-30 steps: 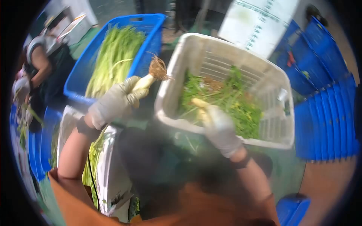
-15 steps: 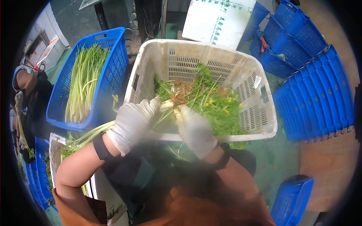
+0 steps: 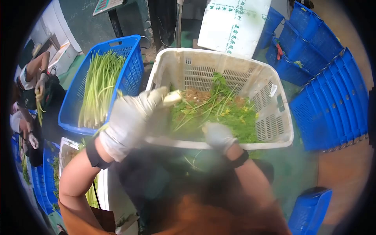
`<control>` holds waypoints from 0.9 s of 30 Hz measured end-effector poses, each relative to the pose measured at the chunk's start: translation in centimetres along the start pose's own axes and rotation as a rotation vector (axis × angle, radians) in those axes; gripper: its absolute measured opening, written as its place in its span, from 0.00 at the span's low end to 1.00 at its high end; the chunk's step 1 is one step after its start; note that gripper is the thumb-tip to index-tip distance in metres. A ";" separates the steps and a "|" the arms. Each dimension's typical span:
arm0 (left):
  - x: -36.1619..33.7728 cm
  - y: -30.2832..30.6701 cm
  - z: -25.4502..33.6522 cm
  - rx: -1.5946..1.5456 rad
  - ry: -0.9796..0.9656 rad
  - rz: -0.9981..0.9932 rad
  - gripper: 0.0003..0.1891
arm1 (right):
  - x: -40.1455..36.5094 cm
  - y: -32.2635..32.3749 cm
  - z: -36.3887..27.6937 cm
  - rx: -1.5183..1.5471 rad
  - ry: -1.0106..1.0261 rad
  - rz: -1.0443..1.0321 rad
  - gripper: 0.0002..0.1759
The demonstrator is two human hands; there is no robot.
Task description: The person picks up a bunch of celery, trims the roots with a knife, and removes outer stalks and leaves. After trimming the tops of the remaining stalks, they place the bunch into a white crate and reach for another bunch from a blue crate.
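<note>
My left hand [image 3: 131, 119], in a pale glove, is closed around celery. The pale, bare base of the celery [image 3: 172, 98] sticks out past my fingers over the left part of a white plastic basket [image 3: 219, 145]. My gloved right hand [image 3: 219, 136] is at the basket's near rim with its fingers curled; whatever they hold is hidden and blurred. Inside the basket lie leafy green trimmings [image 3: 235, 117] and brown roots [image 3: 197, 96].
Left of the white basket, a blue crate [image 3: 138, 66] holds long celery stalks [image 3: 102, 86]. Stacked blue crates [image 3: 329, 105] stand at right. Behind is a white foam box [image 3: 235, 27]. At far left, another person's gloved hand [image 3: 41, 86] holds stalks.
The roots are gone from the celery base in my left hand, which has risen slightly. My right hand has come away from it, moving right and down. The view has shifted a little.
</note>
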State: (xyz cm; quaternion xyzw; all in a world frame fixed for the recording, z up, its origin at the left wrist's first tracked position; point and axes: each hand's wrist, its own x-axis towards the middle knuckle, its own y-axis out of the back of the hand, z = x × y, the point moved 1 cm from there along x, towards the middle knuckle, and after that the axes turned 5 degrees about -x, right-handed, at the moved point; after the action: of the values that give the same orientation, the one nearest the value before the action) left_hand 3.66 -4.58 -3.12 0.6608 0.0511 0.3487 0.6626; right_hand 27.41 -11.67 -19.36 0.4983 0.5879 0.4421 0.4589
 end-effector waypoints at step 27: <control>-1.7 -12.6 9.2 -1.752 0.832 -0.370 0.34 | -0.1 5.1 2.1 1.779 -0.410 0.550 0.12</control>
State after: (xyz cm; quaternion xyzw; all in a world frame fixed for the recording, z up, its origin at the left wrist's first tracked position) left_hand 12.25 -11.76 -14.09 -0.2571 0.1066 0.3587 0.8910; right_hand 30.39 -11.12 -14.78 0.8534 0.4790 -0.1706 -0.1142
